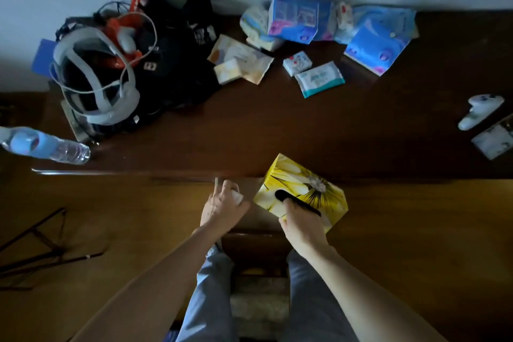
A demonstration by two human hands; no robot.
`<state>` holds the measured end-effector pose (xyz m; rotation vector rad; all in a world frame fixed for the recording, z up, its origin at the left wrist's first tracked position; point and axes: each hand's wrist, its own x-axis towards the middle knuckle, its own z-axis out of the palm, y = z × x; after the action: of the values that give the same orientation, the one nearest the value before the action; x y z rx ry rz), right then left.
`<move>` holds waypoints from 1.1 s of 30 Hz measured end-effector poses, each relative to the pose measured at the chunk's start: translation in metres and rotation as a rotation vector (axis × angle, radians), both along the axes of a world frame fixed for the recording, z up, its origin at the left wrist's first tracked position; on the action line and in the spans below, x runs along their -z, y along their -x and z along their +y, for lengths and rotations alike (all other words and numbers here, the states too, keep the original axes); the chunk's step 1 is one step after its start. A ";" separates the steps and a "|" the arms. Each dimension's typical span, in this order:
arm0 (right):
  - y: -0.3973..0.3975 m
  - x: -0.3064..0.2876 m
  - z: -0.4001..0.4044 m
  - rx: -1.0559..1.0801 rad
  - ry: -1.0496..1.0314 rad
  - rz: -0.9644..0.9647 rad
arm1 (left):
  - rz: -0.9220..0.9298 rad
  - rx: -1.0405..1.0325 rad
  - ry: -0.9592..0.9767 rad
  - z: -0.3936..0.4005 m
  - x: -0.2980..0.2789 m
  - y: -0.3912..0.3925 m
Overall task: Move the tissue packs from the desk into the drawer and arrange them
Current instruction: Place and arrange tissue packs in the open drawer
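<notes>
My right hand [301,226] grips a yellow flowered tissue box [305,189] with fingers hooked into its dark top slot, tilted over the desk's front edge. Just to the left, my left hand [222,208] holds a small white pack [238,197] above the open drawer [251,236], whose inside is dark and mostly hidden. More packs lie at the back of the desk [277,130]: blue ones [293,18], a large blue one [380,41], a teal-edged wipes pack [319,79], a small patterned one [297,63] and beige ones [244,60].
A black bag with a white headset and cables [97,78] fills the desk's left. A water bottle [47,146] lies at the left edge. A white controller [480,114] and a white pack [494,141] sit far right. A dark folding frame [41,244] lies on the floor.
</notes>
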<state>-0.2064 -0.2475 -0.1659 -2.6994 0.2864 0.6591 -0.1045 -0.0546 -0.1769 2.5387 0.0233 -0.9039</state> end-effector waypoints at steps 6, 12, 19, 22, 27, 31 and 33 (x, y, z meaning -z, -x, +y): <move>0.074 0.041 0.059 -0.070 -0.111 0.151 | 0.199 -0.184 -0.028 0.060 0.026 0.047; 0.056 0.133 0.079 -0.133 -0.157 0.231 | 0.262 -0.412 -0.035 0.086 0.102 0.049; 0.024 0.292 0.075 -0.326 -0.035 0.226 | 0.291 -0.370 0.033 0.109 0.245 0.046; 0.020 0.353 0.067 -0.441 0.041 0.150 | 0.294 -0.252 0.071 0.115 0.302 0.040; 0.008 0.439 0.057 -0.624 0.091 0.058 | 0.231 -0.030 0.075 0.114 0.383 0.025; -0.002 0.500 0.055 -0.728 0.148 -0.068 | 0.249 0.066 0.083 0.104 0.441 0.015; -0.008 0.523 0.053 -0.730 0.161 -0.089 | 0.294 0.046 0.139 0.097 0.465 0.015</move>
<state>-0.1983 -0.1941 -0.6888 -2.9531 -0.7329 0.7141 -0.1192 0.0422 -0.6417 2.2683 -0.0075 -1.2454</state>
